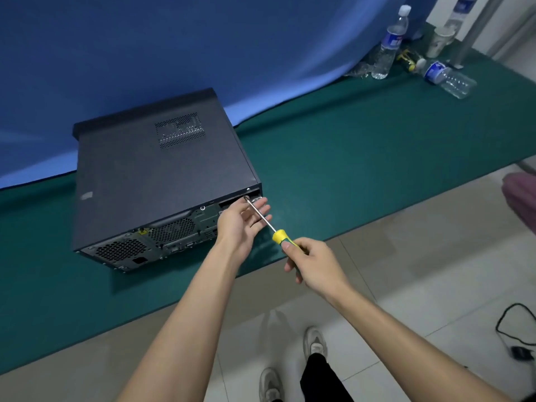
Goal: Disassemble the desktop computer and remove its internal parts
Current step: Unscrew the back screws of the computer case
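**My screwdriver at the back corner of the computer**

One black desktop computer lies flat on its side on the green tabletop. Its long way runs from me toward the blue cloth at the back. Its rear panel, with the fan holes and plugs, points at me.

My right hand holds one screwdriver by its yellow and green handle, with my fingers curled around it. The metal rod points up and to the left. Its tip is at the top right corner of the rear panel. I cannot tell if it sits in a screw.

My left hand is open, with the fingers spread out loose. It is just under the rod, near that same corner, and holds nothing.

Far off at the right end of the tabletop I count three water bottles. Two stand up and one lies on its side. One paper cup stands near them.

On the floor I see my two shoes and one black cable.
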The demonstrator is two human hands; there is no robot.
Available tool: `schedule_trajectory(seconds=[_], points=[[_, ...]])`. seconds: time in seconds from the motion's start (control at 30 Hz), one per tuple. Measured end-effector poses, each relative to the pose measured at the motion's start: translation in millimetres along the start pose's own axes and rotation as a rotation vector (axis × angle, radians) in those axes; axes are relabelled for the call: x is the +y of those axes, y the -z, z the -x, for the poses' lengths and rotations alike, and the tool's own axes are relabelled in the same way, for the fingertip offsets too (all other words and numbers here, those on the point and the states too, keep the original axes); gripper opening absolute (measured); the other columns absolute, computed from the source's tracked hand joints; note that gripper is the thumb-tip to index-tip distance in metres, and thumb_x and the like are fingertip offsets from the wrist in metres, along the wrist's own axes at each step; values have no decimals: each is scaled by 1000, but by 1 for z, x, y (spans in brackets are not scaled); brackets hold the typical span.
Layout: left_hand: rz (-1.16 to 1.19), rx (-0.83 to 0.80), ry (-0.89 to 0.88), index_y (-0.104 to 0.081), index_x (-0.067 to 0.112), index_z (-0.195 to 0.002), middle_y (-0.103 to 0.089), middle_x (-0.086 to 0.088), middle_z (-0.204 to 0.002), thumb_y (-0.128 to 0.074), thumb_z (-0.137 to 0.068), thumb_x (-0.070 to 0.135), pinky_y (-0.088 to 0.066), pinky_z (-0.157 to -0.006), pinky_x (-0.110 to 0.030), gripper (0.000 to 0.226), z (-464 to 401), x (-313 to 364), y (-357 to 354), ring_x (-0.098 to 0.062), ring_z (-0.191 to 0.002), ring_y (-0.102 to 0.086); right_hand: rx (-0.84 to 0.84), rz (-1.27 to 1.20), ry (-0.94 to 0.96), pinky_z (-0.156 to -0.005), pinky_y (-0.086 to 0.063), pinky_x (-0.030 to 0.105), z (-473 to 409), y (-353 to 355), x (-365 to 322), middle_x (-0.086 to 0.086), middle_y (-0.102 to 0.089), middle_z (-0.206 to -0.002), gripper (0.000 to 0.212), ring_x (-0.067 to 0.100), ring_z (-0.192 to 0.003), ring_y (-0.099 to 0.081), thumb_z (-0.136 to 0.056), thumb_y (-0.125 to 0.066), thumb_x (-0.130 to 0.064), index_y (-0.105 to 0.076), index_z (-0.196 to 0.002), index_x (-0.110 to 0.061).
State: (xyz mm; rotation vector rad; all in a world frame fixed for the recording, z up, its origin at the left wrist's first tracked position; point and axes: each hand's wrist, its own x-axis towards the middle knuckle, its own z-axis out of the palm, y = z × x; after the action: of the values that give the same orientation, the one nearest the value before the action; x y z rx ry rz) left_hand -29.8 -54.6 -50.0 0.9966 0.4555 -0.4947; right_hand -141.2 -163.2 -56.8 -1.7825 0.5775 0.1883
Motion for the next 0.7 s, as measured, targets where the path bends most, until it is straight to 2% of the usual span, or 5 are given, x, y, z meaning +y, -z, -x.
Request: schedule_trajectory(seconds=[0.2, 0.33, 0.47, 0.57, 0.7], points=[[-40, -63, 40, -53, 3, -96, -67, -16, -91, -42, -97, 1, -56, -64, -30, 11, -8, -1, 1, -24, -79, -67, 17, -58, -62, -40, -31, 15, 0, -6, 5, -3, -64, -62, 32, 9, -40, -47, -96, -51, -36, -60, -80, -10], [-98, -45, 8, -53, 1, -97, -67, -14, -91, -42, -97, -1, -56, -59, -26, 11, -14, -1, -3, -19, -74, -69, 27, -104, -77, -37, -30, 14, -4, -8, 3, -3, -64, -64, 33, 10, -40, -47, -97, -50, -36, -60, -82, -9], [-142, -13, -3, -53, 2, -96, -66, -15, -98, -43, -97, 0, -56, -58, -25, 10, -18, 2, -9, -20, -78, -68, 19, -123, -86, -38, -30, 15, -8, -9, 0, -2, -64, -64, 34, 10, -40, -47, -97, -48, -36, -61, -87, -6], [-156, 18, -4, -52, 0, -102, -65, -16, -106, -42, -97, 0, -55, -59, -25, 11, -20, 3, -11, -23, -83, -67, 13, -94, -83, -40, -30, 17, -11, -12, -3, -2, -62, -63, 37, 11, -40, -46, -98, -47, -37, -60, -89, -3], [-149, 27, 0, -45, -6, -124, -64, -16, -110, -41, -98, 0, -55, -58, -25, 27, -21, 3, -11, -22, -81, -67, 13, -98, -88, -42, -32, 19, -11, -14, -1, -2, -60, -61, 38, 11, -40, -44, -98, -47, -37, -60, -90, -2]])
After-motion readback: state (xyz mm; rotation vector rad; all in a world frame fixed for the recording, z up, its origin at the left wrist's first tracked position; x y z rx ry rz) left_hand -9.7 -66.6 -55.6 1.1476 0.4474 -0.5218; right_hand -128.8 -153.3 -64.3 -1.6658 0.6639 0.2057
